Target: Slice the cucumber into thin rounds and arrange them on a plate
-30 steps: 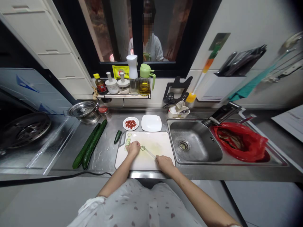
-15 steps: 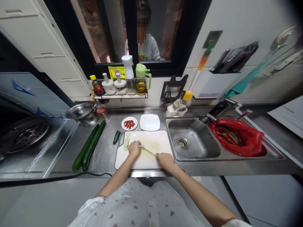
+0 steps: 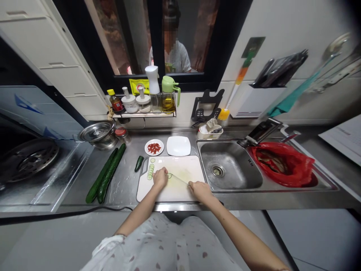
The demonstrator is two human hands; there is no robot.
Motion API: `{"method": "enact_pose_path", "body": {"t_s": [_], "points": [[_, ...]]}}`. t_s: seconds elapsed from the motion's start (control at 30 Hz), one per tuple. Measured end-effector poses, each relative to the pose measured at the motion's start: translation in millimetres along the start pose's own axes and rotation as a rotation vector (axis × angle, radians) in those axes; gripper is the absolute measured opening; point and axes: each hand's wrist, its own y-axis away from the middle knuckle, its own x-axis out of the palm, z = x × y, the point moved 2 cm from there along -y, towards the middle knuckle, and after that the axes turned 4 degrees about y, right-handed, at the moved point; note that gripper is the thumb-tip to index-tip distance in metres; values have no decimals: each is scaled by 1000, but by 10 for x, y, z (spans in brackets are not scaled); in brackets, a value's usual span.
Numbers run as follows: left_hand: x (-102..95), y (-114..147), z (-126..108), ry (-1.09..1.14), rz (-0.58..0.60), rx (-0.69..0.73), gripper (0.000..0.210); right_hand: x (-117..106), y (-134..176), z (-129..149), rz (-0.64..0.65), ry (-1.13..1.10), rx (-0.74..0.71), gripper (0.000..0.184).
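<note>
My left hand (image 3: 160, 177) is closed over a small piece of cucumber (image 3: 169, 175) on the white cutting board (image 3: 180, 194); most of the piece hides under my fingers. In my right hand (image 3: 199, 190) is the handle of a knife (image 3: 180, 179), whose blade points left and meets the cucumber by my left fingertips. A row of pale cucumber slices (image 3: 150, 172) lies on the board's left side, with one slice (image 3: 152, 160) apart above it. Beyond the board's handle rests a short cucumber end (image 3: 138, 163).
Two whole cucumbers (image 3: 109, 177) lie left of the board. Behind it stand a plate of chopped red pieces (image 3: 154, 147) and a white square plate (image 3: 178, 146). To the right is the sink (image 3: 231, 162) with a red bag (image 3: 284, 165). A lidded pot (image 3: 98, 135) stands back left.
My right hand and the knife have slid slightly to the right. The left hand keeps its place on the cucumber, and the slices lie as before.
</note>
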Motion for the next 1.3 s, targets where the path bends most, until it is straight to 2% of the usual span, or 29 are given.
{"method": "enact_pose_path", "body": {"t_s": [0.1, 0.27, 0.47, 0.6, 0.8, 0.9, 1.03, 1.3], "points": [[-8, 25, -3, 19, 4, 0, 20, 18, 55, -86, 0, -46, 58, 41], [-22, 95, 23, 31, -19, 15, 12, 94, 99, -166, 0, -127, 138, 42], [-83, 238, 88, 136, -56, 34, 13, 150, 94, -151, -3, -169, 144, 42], [-182, 315, 291, 237, -78, 8, 12, 166, 71, -155, -35, -172, 142, 43], [-359, 301, 806, 284, -118, -155, 15, 175, 45, -150, -14, -162, 130, 45], [-397, 268, 979, 277, -122, -204, 15, 162, 38, -135, -7, -164, 132, 45], [-388, 233, 1055, 267, -123, -219, 15, 136, 25, -112, -7, -178, 128, 45], [-380, 234, 1028, 167, -146, -235, 18, 141, 21, -97, -13, -174, 124, 43]]}}
